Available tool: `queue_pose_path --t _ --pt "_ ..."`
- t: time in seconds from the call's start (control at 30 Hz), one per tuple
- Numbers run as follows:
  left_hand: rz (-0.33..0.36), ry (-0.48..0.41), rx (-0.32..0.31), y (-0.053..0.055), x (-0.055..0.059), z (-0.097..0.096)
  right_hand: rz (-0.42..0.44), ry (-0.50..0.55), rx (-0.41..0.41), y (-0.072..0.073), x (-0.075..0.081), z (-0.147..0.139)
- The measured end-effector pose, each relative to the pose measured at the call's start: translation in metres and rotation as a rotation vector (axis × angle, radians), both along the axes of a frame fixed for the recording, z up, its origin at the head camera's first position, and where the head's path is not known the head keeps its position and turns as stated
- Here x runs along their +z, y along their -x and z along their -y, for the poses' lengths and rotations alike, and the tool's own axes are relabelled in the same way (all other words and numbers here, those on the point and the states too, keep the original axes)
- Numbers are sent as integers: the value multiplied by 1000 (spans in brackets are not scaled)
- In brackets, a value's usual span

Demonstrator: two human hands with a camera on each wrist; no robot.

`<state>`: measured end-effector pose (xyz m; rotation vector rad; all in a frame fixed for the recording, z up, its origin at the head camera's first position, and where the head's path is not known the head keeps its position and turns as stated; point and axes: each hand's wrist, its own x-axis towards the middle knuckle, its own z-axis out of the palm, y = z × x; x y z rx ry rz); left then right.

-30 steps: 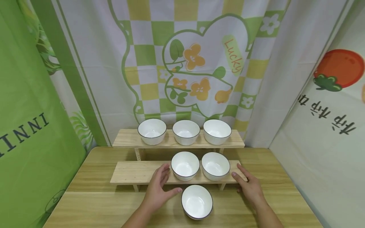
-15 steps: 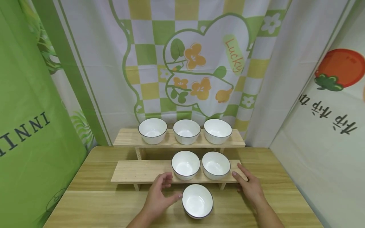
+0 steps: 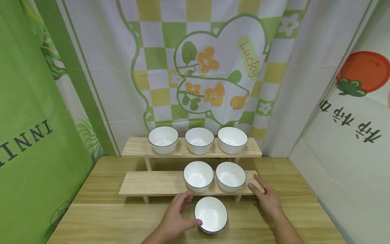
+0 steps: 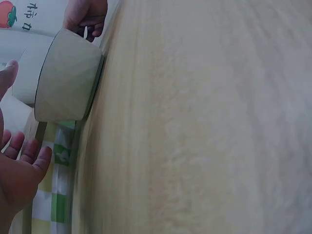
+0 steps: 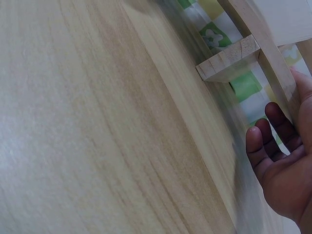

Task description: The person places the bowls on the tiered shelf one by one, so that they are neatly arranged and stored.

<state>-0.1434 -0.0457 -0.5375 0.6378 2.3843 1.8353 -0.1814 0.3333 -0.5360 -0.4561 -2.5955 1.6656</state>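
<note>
A white bowl (image 3: pixel 211 215) with a dark rim stands on the table in front of the lower wooden shelf (image 3: pixel 149 183). My left hand (image 3: pixel 175 218) is at its left side, thumb over the rim and fingers loosely bent; in the left wrist view a gap shows between that hand (image 4: pixel 22 170) and the bowl (image 4: pixel 70 78). My right hand (image 3: pixel 269 201) rests at the lower shelf's right end, thumb and index finger on the board. Its other fingers (image 5: pixel 258 151) hang loosely below the board. Two more white bowls, one central (image 3: pixel 198 176) and one right (image 3: pixel 231 176), stand on this shelf.
Behind is a higher wooden shelf (image 3: pixel 134 148) bearing three matching bowls, left (image 3: pixel 163 139), middle (image 3: pixel 199 140) and right (image 3: pixel 232 140). Both shelves stand on the wooden table (image 3: pixel 100 217). A checked curtain (image 3: pixel 158 67) hangs at the back, with a green curtain (image 3: pixel 27 118) at left.
My left hand has moved from beside the lower shelf's bowl toward me and rightward, bringing its thumb over the front bowl's rim. My right hand and the bowls have stayed in place.
</note>
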Motion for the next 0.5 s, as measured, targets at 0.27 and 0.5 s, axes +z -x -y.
queue_pose_path --t 0.27,0.5 --pt "29 44 -43 -1 -7 -5 -9 23 0 -1 -1 1" --pt "39 74 -84 -2 -6 -10 -11 40 -5 0 -1 0"
